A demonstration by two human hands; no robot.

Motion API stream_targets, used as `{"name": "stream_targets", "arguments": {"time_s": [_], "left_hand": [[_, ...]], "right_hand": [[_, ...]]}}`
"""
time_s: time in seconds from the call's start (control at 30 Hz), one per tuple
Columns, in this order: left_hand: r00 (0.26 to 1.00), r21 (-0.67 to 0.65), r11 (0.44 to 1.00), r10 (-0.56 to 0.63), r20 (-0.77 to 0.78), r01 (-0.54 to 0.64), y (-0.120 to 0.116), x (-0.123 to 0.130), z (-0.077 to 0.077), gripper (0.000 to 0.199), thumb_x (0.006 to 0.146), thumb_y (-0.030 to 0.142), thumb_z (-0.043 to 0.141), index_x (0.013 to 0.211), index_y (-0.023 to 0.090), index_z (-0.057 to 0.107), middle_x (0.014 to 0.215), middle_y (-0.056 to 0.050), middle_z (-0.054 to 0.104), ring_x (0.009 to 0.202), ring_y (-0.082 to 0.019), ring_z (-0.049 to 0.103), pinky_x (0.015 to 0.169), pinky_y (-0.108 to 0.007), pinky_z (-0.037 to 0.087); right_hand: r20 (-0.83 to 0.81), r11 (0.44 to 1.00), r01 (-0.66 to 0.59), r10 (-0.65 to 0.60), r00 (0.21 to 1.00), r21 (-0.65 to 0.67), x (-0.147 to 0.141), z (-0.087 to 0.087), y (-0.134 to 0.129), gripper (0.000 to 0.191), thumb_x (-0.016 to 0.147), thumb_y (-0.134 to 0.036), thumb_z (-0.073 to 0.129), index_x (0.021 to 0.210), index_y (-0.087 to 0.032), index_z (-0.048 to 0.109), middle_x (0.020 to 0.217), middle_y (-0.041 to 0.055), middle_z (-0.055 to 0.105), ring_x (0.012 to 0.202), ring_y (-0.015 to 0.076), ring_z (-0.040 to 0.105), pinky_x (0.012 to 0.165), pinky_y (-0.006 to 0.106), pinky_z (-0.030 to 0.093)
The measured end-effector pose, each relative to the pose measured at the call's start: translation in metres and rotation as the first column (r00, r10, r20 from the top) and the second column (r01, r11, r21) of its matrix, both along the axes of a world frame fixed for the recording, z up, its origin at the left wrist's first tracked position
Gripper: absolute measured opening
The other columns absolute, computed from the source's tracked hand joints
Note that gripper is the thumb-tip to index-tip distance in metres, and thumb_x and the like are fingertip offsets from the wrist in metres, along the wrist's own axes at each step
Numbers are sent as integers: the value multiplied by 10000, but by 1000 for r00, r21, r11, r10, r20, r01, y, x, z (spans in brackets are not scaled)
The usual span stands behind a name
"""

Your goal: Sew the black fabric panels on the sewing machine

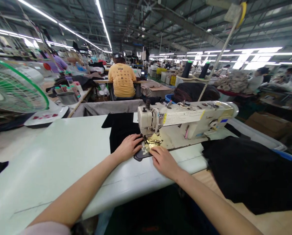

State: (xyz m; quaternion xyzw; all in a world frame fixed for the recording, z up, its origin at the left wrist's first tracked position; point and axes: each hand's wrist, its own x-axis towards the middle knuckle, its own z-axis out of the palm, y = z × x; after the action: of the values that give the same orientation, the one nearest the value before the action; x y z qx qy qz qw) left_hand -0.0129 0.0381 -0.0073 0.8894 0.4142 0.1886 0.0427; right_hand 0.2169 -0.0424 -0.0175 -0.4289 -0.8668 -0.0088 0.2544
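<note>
At the needle end of the sewing machine (182, 122), both hands lie flat and open on a small dark cloth piece (142, 154), gripping nothing. The left hand (128, 147) presses down just left of the presser foot, fingers spread toward the brass-coloured guide (154, 141). The right hand (163, 160) rests palm down on the near edge of the same piece, fingertips touching the guide's front. The piece sits on the machine bed, directly under the needle area, between the two hands.

A longer strip of black fabric (120, 129) runs away from the machine across the pale bench (50, 156). To the right, a heap of black cloth (249, 169) spills over the bench edge. A green-rimmed fan (13, 86) stands at the far left. Beyond the bench, a person in a yellow shirt (122, 80) sits facing away, and two dark thread cones (187, 69) stand behind the machine.
</note>
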Motion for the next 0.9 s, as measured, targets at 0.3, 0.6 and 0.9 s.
{"name": "stream_targets", "arguments": {"time_s": [0.3, 0.6, 0.9], "left_hand": [[1000, -62, 998, 15, -9, -16, -62, -6, 11, 395, 925, 415, 589, 1261, 222, 669, 1362, -125, 616, 1275, -325, 543, 1081, -510, 418], [974, -86, 970, 229, 1, -228, -6, -7, 17, 386, 985, 256, 396, 1300, 216, 616, 1393, -129, 604, 1301, -304, 528, 1087, -564, 382], [951, -85, 950, 291, -104, -300, 42, -3, 16, 379, 971, 287, 460, 1336, 270, 560, 1480, -92, 536, 1394, -310, 430, 1143, -627, 265]], "right_hand": [[-59, 998, -66, 67, 996, 20, -2, 10, -15, 280, 956, -108, 489, 1187, -157, 639, 1092, 117, 677, 1023, 245, 620, 912, 432, 544], [-38, 999, -35, 35, 999, 4, -31, 1, -5, 241, 961, -197, 568, 1176, -170, 674, 1106, 113, 664, 1039, 254, 599, 919, 434, 515], [-81, 993, -22, 32, 996, 116, -32, -5, -12, 157, 963, -166, 528, 1010, -150, 677, 972, 99, 669, 925, 224, 607, 833, 365, 498]]}}
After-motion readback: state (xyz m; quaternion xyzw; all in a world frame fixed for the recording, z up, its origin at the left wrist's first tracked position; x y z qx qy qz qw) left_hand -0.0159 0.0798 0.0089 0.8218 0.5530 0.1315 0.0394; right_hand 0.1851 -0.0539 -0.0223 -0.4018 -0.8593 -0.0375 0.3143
